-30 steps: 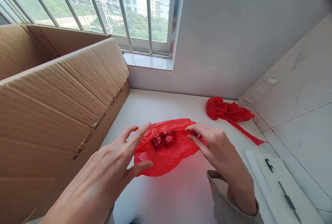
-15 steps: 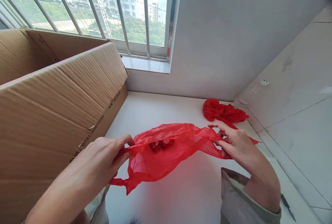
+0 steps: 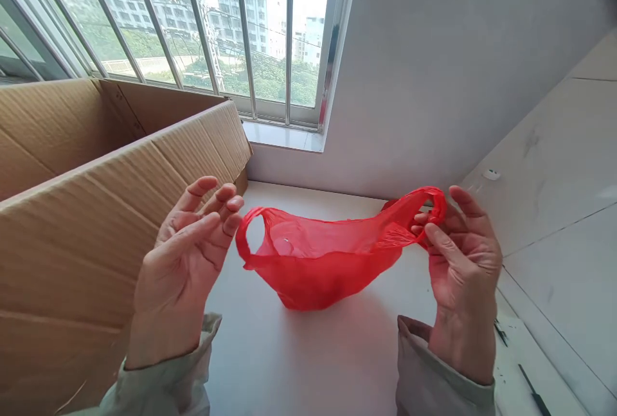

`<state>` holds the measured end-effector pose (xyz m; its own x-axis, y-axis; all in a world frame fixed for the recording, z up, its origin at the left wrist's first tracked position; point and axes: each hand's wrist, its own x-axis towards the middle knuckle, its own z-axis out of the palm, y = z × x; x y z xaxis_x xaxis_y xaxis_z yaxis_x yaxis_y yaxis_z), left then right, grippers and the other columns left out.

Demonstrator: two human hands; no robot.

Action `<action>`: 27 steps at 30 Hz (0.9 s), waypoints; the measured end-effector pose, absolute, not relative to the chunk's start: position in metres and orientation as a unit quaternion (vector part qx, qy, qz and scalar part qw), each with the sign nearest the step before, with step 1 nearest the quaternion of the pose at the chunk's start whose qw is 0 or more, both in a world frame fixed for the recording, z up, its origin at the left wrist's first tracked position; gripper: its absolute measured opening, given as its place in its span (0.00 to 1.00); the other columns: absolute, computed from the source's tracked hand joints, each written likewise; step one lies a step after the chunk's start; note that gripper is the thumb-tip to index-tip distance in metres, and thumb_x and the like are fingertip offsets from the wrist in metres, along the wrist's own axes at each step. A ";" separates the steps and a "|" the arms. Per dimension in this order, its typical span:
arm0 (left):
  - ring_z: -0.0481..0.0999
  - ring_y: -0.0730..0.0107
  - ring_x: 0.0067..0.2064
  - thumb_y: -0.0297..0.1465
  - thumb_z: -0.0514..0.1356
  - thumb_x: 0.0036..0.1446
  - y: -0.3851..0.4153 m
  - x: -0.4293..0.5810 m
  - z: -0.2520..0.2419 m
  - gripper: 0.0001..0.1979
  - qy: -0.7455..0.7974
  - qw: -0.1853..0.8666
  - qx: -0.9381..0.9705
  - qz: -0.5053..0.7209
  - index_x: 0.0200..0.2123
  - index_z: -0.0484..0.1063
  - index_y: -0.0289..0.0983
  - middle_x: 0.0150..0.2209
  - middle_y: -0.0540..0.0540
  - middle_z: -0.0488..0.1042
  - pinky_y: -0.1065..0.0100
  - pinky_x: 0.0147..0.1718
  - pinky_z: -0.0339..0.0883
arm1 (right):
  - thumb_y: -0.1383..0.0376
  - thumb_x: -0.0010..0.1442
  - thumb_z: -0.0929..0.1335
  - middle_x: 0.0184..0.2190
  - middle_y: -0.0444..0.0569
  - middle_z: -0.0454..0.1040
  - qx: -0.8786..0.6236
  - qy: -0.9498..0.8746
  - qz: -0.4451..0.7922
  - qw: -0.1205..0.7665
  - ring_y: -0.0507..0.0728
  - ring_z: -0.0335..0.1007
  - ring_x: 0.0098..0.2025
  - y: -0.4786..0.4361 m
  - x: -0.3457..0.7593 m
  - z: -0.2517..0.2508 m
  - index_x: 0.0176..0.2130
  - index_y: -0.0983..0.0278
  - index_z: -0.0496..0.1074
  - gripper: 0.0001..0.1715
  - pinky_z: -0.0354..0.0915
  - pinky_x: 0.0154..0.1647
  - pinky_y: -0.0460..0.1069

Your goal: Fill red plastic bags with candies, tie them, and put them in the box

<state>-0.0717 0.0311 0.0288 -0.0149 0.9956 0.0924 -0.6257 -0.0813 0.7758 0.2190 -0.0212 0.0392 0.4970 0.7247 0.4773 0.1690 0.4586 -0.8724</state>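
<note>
A thin red plastic bag [image 3: 318,278] hangs between my hands, with its mouth spread and both loop handles raised. A darker patch shows at its bottom; the contents cannot be made out through the film. My right hand [image 3: 460,255] grips the right handle, with fingers through the loop and the thumb pressed against it. My left hand [image 3: 187,245] is palm up, its fingers loosely curled and apart. Its fingertips are beside the left handle [image 3: 243,242]; whether they touch it I cannot tell.
A large open cardboard box [image 3: 110,229] stands at left by the barred window [image 3: 216,36]. Behind the bag, another red bag [image 3: 388,205] is mostly hidden on the white table [image 3: 308,364]. A dark, thin-bladed tool [image 3: 534,390] lies at the right edge near the tiled wall [image 3: 573,255].
Both hands have turned palms up. The bag has opened into an upright, hanging shape with its handles showing. My left fingers have loosened from its edge, and the view has tilted slightly.
</note>
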 end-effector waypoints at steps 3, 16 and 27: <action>0.71 0.72 0.43 0.24 0.62 0.52 0.028 -0.076 0.028 0.17 0.240 0.559 0.366 0.704 0.44 0.72 0.45 0.42 0.52 0.72 0.78 0.43 0.71 | 0.66 0.53 0.73 0.43 0.48 0.76 -0.538 -0.495 0.111 0.673 0.53 0.75 0.36 -0.022 0.216 0.036 0.51 0.56 0.73 0.24 0.74 0.40 0.53; 0.24 0.29 0.67 0.41 0.76 0.30 -0.002 -0.032 0.006 0.68 0.221 0.343 0.899 0.161 0.68 0.37 0.53 0.70 0.36 0.27 0.27 0.57 0.42 | 0.60 0.58 0.71 0.39 0.48 0.78 -0.653 -0.539 0.010 0.532 0.57 0.77 0.41 -0.036 0.230 0.038 0.50 0.57 0.74 0.19 0.74 0.48 0.58; 0.70 0.53 0.56 0.35 0.49 0.67 0.018 0.001 -0.002 0.13 0.088 0.764 0.515 0.380 0.34 0.71 0.39 0.46 0.42 0.77 0.50 0.55 0.64 | 0.60 0.58 0.70 0.38 0.47 0.79 -0.644 -0.521 -0.102 0.551 0.57 0.77 0.38 -0.042 0.229 0.046 0.41 0.58 0.78 0.11 0.73 0.44 0.54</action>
<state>0.0014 0.0183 -0.0022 0.6962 0.6706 0.2561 -0.4889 0.1816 0.8533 0.2288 -0.0415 0.0457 0.4361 0.5585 0.7056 0.7833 0.1505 -0.6032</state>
